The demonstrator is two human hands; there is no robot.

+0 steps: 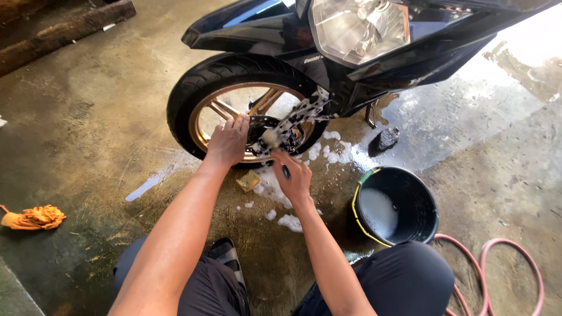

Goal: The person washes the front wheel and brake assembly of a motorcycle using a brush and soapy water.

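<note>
I squat in front of a dark motorcycle's front wheel (199,88), which has a black tyre and gold spokes. My left hand (228,140) rests on the gold rim by the hub and steadies the wheel. My right hand (294,175) is closed on a small brush with a dark handle (285,171). The brush's pale head (270,137) presses on the soapy brake disc (293,126). White foam covers the disc and fork.
A yellow sponge (247,181) lies on the wet concrete under the wheel. A black bucket (410,199) of soapy water stands at my right knee. A pink hose (509,263) coils at right. An orange rag (35,217) lies at left. The headlight (357,26) overhangs.
</note>
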